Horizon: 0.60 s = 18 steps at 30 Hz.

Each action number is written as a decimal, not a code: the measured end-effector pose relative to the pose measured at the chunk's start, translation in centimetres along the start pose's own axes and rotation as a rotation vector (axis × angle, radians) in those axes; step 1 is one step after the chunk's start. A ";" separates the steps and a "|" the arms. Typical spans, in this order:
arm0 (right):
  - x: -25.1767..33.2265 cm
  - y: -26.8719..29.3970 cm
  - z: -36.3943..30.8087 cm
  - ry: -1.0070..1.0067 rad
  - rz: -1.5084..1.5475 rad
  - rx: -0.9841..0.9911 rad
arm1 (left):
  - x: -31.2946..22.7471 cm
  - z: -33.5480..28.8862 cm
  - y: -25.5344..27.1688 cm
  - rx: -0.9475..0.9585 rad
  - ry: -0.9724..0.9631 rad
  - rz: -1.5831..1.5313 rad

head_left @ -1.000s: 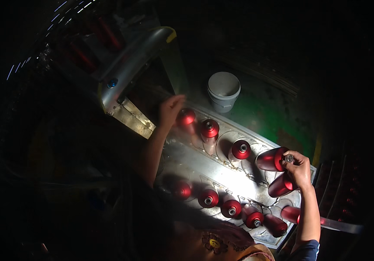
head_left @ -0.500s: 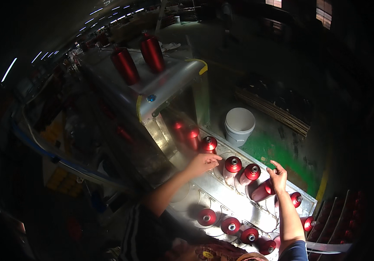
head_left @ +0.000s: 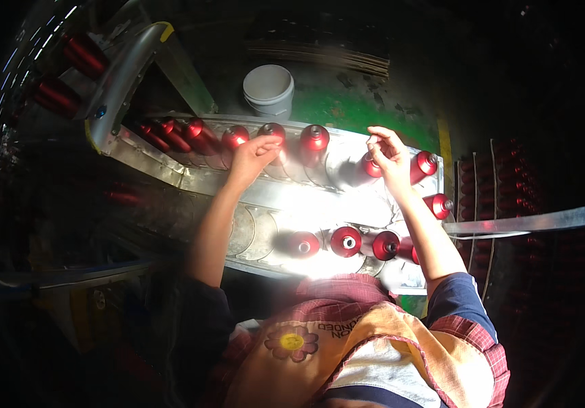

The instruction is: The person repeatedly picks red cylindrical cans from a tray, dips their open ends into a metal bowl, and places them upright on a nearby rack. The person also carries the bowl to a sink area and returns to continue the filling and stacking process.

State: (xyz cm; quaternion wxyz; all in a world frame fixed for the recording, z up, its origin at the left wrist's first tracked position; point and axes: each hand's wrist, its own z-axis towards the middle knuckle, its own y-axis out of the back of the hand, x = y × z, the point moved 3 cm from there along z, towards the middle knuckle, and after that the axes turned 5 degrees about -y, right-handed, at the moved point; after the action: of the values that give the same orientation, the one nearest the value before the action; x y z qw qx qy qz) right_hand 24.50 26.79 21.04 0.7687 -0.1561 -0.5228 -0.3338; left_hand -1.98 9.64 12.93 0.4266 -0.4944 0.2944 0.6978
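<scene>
Red metallic bottles with narrow open necks stand along the far lane of a metal conveyor (head_left: 306,200). My left hand (head_left: 255,160) is over this lane, fingers stretched loosely to the right, overlapping the front of one bottle (head_left: 272,128); whether they touch it is unclear. Right of it stands another bottle (head_left: 315,138), apart from both hands. My right hand (head_left: 390,160) is raised beside a further bottle (head_left: 370,166), which it partly covers. Its thumb and fingers are bent but apart, with no held object that I can make out. More bottles (head_left: 345,241) stand in the near lane.
A metal tunnel housing (head_left: 119,85) spans the conveyor at left, with two red bottles (head_left: 85,56) on top. Behind the conveyor stand a white bucket (head_left: 269,85) and flat stacked boards (head_left: 320,58). Racks of red bottles (head_left: 510,177) and a metal strip (head_left: 524,221) lie to the right.
My view has swung right and down, so the conveyor lies more level and my apron shows. Both hands have shifted to other places along the bottle row, still without a visible hold.
</scene>
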 end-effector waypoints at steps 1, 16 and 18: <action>1.6 1.0 -2.2 0.018 -0.053 -0.013 | -0.1 0.5 -1.1 0.010 -0.055 0.024; 12.9 14.2 -33.3 -0.172 -0.418 -0.895 | 2.3 9.0 -18.7 0.214 0.191 0.741; 13.6 17.0 -36.5 -0.220 -0.361 -0.958 | 2.0 9.7 -19.0 0.139 0.153 0.714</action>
State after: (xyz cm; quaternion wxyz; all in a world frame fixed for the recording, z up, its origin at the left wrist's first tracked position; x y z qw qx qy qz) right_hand 64.68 12.96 20.54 0.4820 -0.4317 -0.4078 -0.6442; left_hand 10.28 27.10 14.57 0.1655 -0.3812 0.5260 0.7420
